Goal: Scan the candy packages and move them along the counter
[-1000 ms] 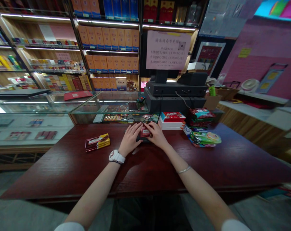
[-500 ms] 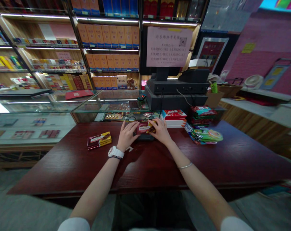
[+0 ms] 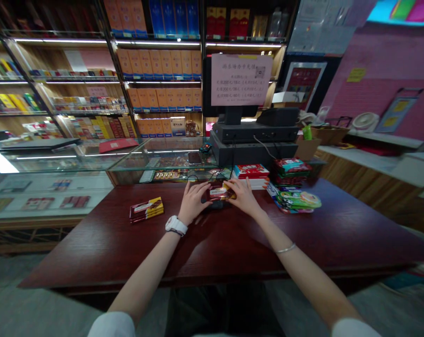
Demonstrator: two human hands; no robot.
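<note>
Between my two hands are dark red and yellow chocolate bars (image 3: 218, 191), apparently a small stack, gripped at both ends. My left hand (image 3: 194, 200) closes on the left end, thumb at the near side and fingers along the top. On the yellow right end, my right hand (image 3: 244, 196) has its fingers and thumb pressed. Just beneath them shows a dark object (image 3: 217, 205) on the table, mostly hidden. Off to the left lies a neat stack of matching chocolate bars (image 3: 147, 209), apart from my hands.
Beyond my right hand are red and white boxes (image 3: 251, 171), red-green packets (image 3: 291, 168) and green bagged packets (image 3: 298, 200). A cash register (image 3: 256, 133) with a paper sign stands behind them. Glass display cases (image 3: 163, 161) border the far edge of the brown table (image 3: 127, 257).
Both hands, with the chocolate bars between them, have shifted slightly to the right. The stack at the left has not been disturbed. The camera view has tilted up a little.
</note>
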